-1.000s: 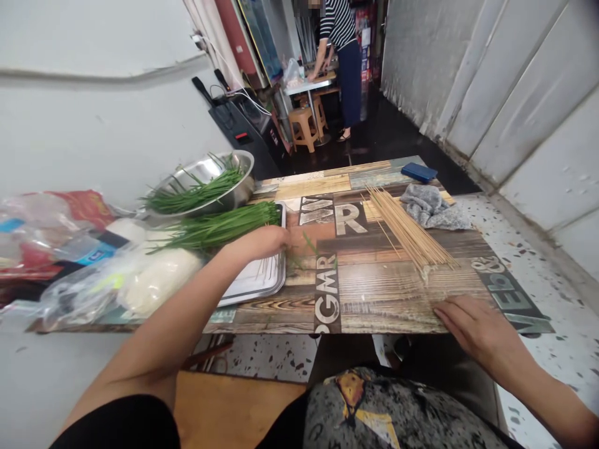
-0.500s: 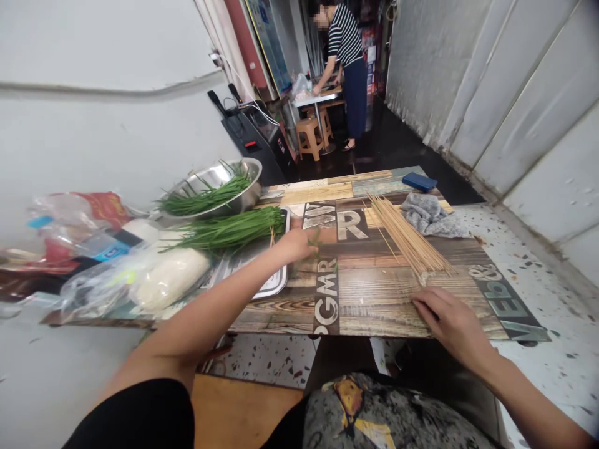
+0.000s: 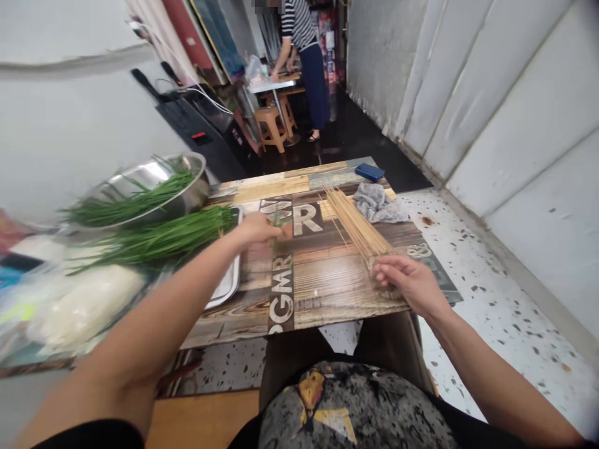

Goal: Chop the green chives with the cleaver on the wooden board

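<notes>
Near the centre of the frame, the left hand (image 3: 264, 229) reaches over the table (image 3: 337, 305) just right of the tray, its fingers drawn narrowly together and pointing right; thin green bits (image 3: 277, 218) lie around its fingertips, and whether its grip holds any cannot be told. Right of centre, the right hand (image 3: 405, 277) is at the lower end of the bundle of thin wooden sticks (image 3: 355, 221), its fingers curled and its thumb close to them; it partly hides that end, so whether its grip is closed on a stick cannot be told. The bundle slants from the upper middle of the table down to this hand. Left of centre, long green stalks (image 3: 171, 236) lie across the tray (image 3: 235, 280), and the left forearm passes over the tray's near part, covering some of it. Behind them, at the left, a metal bowl (image 3: 199, 181) holds more stalks. A clear plastic bag (image 3: 88, 305) with something pale inside fills the lower left. A grey cloth (image 3: 378, 204) lies right of the sticks' upper end, with a blue object (image 3: 369, 171) just beyond. At the top, a person in a striped top (image 3: 302, 28) leans over a small table (image 3: 262, 87).
</notes>
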`<state>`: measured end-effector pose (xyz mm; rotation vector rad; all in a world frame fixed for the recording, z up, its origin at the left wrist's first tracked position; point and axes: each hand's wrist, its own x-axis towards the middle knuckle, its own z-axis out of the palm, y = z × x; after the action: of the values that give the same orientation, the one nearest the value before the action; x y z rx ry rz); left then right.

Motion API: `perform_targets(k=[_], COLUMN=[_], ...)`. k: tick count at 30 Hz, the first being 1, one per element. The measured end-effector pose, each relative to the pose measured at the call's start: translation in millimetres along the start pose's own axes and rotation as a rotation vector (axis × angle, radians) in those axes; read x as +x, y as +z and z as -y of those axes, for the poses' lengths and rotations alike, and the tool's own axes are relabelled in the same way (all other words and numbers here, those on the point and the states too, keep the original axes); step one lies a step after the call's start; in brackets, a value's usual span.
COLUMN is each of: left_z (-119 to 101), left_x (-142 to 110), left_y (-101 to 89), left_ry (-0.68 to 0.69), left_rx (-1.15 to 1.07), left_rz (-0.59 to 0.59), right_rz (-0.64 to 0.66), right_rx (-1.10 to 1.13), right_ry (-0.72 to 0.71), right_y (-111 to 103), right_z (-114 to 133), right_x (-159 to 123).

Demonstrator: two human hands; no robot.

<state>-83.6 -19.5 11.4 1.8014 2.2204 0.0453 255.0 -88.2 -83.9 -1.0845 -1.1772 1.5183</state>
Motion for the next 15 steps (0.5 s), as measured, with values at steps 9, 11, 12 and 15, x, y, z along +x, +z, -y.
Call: perform_targets(k=[9,11,12,15], left_z=[14.4,36.1,48.9,93.0], left_x=[49.3,61.9,65.9,72.2], left_y=[-133.3,-153.7,-161.4,-176.4], left_ry=[-0.338,-0.351,-0.343,-0.331], left_rx=[-0.073,0.009,0.068,0.273], left_rz=[-0.538,-0.607,-0.629,-0.659], right_rz=[-0.077,-0.104,-0.086,-0.076], right_rx=[0.19,0.107,0.055,-0.044], right_ry=[0.373,0.477,0.552,0.663], right_y=[-5.2,-6.6,-9.1,-25.8], right_z=[22.2,21.2,18.8,13.2], right_x=[6.3,-2.4,-6.4,-9.7])
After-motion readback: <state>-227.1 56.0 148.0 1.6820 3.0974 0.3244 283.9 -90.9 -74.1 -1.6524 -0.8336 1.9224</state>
